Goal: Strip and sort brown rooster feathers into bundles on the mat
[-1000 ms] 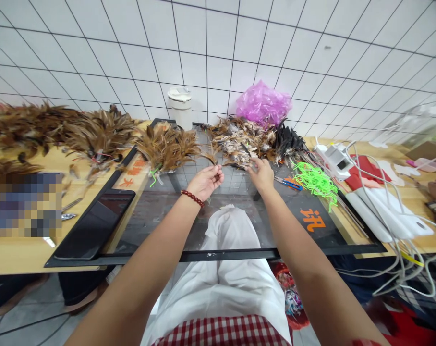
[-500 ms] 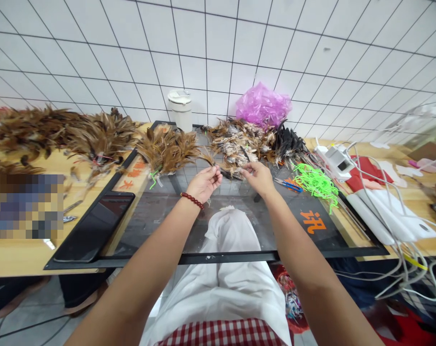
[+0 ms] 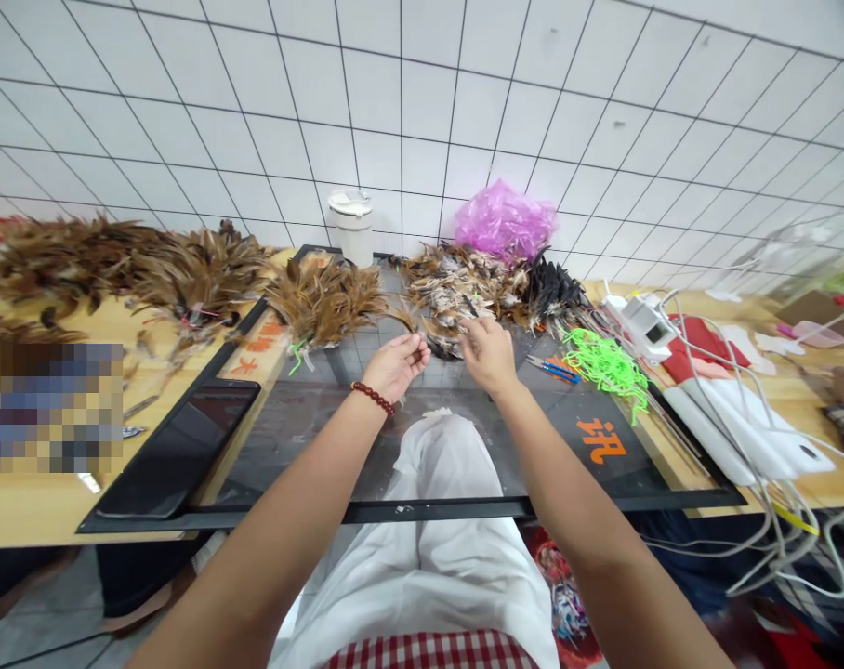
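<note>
My left hand (image 3: 396, 368), with a dark red bead bracelet at the wrist, is closed in a pinch on a brown feather (image 3: 402, 319) that points up and away from the fingertips. My right hand (image 3: 490, 353) is at the near edge of a loose pile of brown and white feathers (image 3: 450, 286). Its fingers are bent downward and closed, and what lies between them is hidden. Left of the pile spreads a brown feather bundle (image 3: 324, 299) with a green tie (image 3: 296, 355). Black feathers (image 3: 556, 290) lie at the pile's right end.
A glass panel with a black frame (image 3: 450, 508) covers the table, with a phone (image 3: 181, 449) on its left. Blue snips (image 3: 553, 369) and green cords (image 3: 607, 367) lie right. A white cup (image 3: 353, 228) and pink plastic bag (image 3: 506, 221) stand behind. White cables (image 3: 777, 520) hang far right.
My right hand has turned its fingers downward and lies slightly lower against the feather pile. My left hand keeps its pinch on the feather. The view has tilted up a little.
</note>
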{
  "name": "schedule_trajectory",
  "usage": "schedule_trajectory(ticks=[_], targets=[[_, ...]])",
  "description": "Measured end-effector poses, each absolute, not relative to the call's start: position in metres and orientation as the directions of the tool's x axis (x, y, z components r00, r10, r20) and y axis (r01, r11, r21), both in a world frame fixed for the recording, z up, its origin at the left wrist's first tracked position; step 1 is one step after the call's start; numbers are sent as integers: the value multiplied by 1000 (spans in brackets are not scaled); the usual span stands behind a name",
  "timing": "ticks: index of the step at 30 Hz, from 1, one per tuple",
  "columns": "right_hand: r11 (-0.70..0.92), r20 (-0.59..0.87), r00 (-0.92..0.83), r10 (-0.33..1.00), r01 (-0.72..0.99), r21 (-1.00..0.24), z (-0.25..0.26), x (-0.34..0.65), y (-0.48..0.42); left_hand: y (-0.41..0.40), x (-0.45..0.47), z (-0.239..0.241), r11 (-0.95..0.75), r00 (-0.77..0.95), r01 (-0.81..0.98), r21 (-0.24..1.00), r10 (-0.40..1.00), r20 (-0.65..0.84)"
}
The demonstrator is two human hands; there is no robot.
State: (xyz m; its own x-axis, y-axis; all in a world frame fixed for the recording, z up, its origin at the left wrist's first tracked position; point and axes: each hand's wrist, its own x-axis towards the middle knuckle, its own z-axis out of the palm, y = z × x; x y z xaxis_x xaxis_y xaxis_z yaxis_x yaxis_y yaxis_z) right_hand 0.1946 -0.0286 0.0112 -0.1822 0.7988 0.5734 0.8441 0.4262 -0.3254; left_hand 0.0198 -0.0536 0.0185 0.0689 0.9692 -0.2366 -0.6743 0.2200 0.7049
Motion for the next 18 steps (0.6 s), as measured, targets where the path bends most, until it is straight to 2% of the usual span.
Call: schedule_trajectory(ticks=[3, 5, 7, 9, 11, 12, 16, 18], targets=[[504, 562, -261, 785, 797, -333, 8, 179, -29, -55, 21, 19, 220, 82, -653, 725, 972, -221], [522, 553, -261, 791, 759, -388, 6, 173, -26, -55, 21, 19, 216, 82, -644, 734, 973, -214], [529, 559, -208, 803, 680, -507, 6, 173, -22, -55, 21, 19, 215, 78, -644, 735, 973, -216], [493, 537, -91, 839, 545, -678, 7, 178, -19, -55, 21, 19, 221, 80, -645, 732, 972, -223], [411, 453, 4, 892, 413, -813, 10, 185, -16, -55, 21, 19, 227, 80, -643, 732, 970, -231], [377, 418, 22, 908, 390, -840, 11, 189, -15, -55, 21, 19, 228, 79, -643, 732, 969, -233], [388, 448, -10, 894, 520, -761, 19, 202, -18, -56, 21, 20, 223, 67, -646, 730, 969, -237], [390, 460, 37, 887, 472, -791, 22, 202, -21, -57, 22, 22, 218, 55, -646, 731, 969, -240]])
